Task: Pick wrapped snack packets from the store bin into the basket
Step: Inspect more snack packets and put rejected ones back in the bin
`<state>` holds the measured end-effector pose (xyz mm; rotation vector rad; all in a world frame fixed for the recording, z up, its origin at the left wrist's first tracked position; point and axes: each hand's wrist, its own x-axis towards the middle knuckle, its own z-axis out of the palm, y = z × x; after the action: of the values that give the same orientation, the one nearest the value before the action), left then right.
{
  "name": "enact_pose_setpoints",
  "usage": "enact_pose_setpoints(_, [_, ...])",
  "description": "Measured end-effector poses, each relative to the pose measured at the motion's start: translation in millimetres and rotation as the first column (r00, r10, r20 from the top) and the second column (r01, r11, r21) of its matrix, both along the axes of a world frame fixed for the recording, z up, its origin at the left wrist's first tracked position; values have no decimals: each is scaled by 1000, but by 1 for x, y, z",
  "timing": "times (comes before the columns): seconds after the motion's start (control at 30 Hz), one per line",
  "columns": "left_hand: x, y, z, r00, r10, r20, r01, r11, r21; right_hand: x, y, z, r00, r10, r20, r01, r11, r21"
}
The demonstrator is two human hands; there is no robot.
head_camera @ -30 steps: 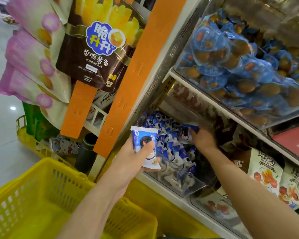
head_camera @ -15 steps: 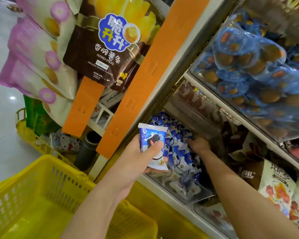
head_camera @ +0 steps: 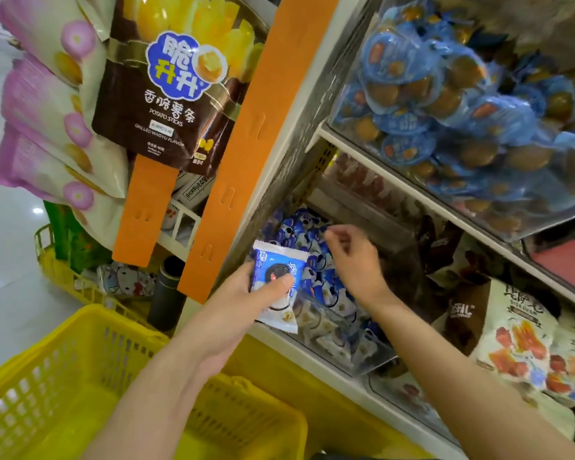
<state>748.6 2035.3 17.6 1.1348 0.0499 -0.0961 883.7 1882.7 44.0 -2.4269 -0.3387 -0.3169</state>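
One blue packet (head_camera: 274,277) gripped in the left hand (head_camera: 243,305), before the clear bin (head_camera: 362,358).
Right hand (head_camera: 354,260) hovers over binned packets (head_camera: 332,310) (blurred, grip unclear); yellow basket (head_camera: 63,370) below, orange strip (head_camera: 233,161) beside the bin.

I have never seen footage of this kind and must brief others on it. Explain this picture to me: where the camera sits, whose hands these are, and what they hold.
There is no machine here. A person wears one wide-angle camera on the head, and it looks down at their own two bare hands in a shop. The left hand grips a blue-and-white wrapped snack packet beside the clear bin, which is full of similar packets. The right hand hovers over that bin. It is blurred, so I cannot tell whether it pinches anything. A yellow basket sits at the lower left. A potato sticks bag hangs above, and the shelf higher up holds blue-wrapped snacks.
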Motion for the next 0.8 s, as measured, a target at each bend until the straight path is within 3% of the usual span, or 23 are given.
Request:
enact_pose_setpoints(0.1, [-4,2,-5,1000,24,-2,-24,999,44,-50,12,4,963,240,-125,-212,956,201])
enact_pose_setpoints(0.2, [-10,1,-12,1000,26,6,-26,984,174,-84,17,-5,896,375,-238,-327,920,217])
enact_pose_setpoints(0.33, [-17,-1,-21,998,63,0,-60,953,298,-100,14,-15,858,422,-293,-271,856,440])
enact_pose_setpoints(0.47, [-21,-2,-27,990,140,29,-141,919,368,-107,6,-31,811,467,-353,-260,827,498])
enact_pose_setpoints(0.67, [-20,-7,-37,966,232,116,-259,822,507,-109,9,-50,827,441,-349,-259,850,460])
enact_pose_setpoints(0.8, [-17,-9,-42,970,229,83,-239,837,491,-107,6,-56,921,387,-49,-383,920,81])
